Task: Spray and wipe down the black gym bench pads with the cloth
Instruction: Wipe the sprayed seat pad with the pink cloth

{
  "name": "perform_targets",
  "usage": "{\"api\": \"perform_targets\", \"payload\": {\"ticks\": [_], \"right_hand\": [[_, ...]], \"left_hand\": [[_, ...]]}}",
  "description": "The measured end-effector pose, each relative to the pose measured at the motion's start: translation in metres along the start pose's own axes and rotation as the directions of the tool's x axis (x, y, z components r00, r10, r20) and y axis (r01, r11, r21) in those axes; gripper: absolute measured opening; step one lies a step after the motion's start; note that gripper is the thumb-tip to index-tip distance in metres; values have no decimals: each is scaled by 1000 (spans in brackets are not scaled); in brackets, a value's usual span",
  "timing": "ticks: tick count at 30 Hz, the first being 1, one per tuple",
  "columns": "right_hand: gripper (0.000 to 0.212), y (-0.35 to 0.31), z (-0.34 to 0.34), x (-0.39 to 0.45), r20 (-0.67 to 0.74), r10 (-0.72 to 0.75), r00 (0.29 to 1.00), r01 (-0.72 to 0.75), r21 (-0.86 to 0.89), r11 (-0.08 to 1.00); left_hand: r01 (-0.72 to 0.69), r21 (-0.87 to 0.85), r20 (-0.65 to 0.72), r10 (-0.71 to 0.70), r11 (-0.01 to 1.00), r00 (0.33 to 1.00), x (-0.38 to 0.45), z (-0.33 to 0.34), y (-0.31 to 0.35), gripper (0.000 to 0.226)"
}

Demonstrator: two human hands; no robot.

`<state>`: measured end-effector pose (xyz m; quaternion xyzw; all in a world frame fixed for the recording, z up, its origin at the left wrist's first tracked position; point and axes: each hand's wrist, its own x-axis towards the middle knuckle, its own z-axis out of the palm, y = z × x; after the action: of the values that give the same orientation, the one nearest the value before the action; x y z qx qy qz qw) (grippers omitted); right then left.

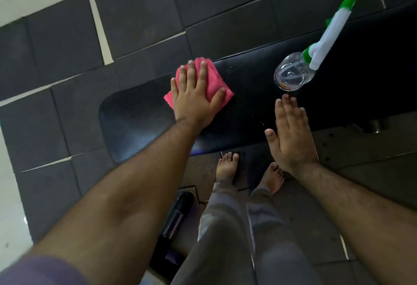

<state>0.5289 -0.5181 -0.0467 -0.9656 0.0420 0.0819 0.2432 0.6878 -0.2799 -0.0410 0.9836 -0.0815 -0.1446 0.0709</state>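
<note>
The black bench pad [140, 124] runs from lower left to upper right across the view. My left hand [194, 97] lies flat with spread fingers on a folded pink cloth [214, 81], pressing it onto the pad near its far edge. My right hand [291, 133] hovers flat and empty over the pad's near edge, fingers together and straight. Just beyond its fingertips a clear spray bottle [293, 73] with a white and green trigger head [331, 29] stands on the pad.
Dark rubber floor tiles [67, 43] surround the bench, with pale floor at the upper left. My bare feet [228, 167] stand beside the pad's near edge. A black bench frame part [178, 214] sits on the floor by my left leg.
</note>
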Motion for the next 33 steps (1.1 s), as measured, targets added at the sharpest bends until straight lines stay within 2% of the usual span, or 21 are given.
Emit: {"api": "perform_targets", "payload": {"ticks": [2,3,5,7,8,10,12,15,18,21,22,24,25,26,28,29,31,32,33], "right_hand": [[83,-3,0,-4,-18,56,998,-55,49,997],[87,-5,0,-6,-22,76,997,-74,85,994],[92,-6,-1,-8,-37,101,994,-95,148,984],[91,-6,-3,-6,-39,136,990,-128,167,978],[87,-8,-3,-3,-33,154,988,-146,171,974],[78,-13,-3,3,-26,173,985,-166,174,971],[71,-14,-2,3,-36,190,981,-181,172,968],[68,-8,0,0,-53,202,978,-189,183,965],[70,-8,3,-2,-73,199,977,-184,178,967],[71,-14,5,-3,-82,232,969,-209,223,952],[71,-16,4,-2,-90,243,966,-214,253,944],[71,-18,2,0,-117,258,959,-211,317,925],[71,-18,0,1,-138,271,952,-210,347,914],[72,-17,-2,1,-163,296,941,-217,380,899],[75,-17,-8,4,-209,359,910,-235,453,860],[80,-18,-12,6,-231,381,895,-231,491,840],[91,-19,-23,15,-275,399,875,-207,532,821],[95,-19,-29,21,-294,399,868,-198,533,823],[100,-18,-36,28,-311,395,865,-187,530,827]], "left_hand": [[46,-37,-1,-46,998,999,17,0,41,92],[3,-43,3,-3,999,1000,16,3,60,91],[-221,-15,10,221,975,975,-10,20,84,91],[-530,29,92,526,848,846,-54,35,78,89],[-626,53,134,616,778,776,-71,39,60,87],[-702,106,169,683,704,711,-78,39,10,85],[-682,148,203,653,716,730,-73,30,-35,86],[-536,180,170,511,825,843,-47,9,-65,86],[-264,63,110,256,962,960,5,-11,-38,83],[-51,-25,105,54,998,993,44,-15,23,80],[-50,-39,110,54,998,992,48,-13,44,80],[-197,-24,113,199,980,974,38,-3,76,82],[-332,-1,125,330,943,936,25,3,84,83],[-480,8,144,474,877,868,9,10,84,84],[-712,22,202,695,701,690,-26,21,59,82],[-777,44,230,751,628,619,-42,25,37,81],[-849,97,277,805,520,524,-61,28,-17,80],[-868,116,293,819,483,494,-63,26,-42,81],[-870,132,300,818,475,491,-61,22,-62,83]]}}
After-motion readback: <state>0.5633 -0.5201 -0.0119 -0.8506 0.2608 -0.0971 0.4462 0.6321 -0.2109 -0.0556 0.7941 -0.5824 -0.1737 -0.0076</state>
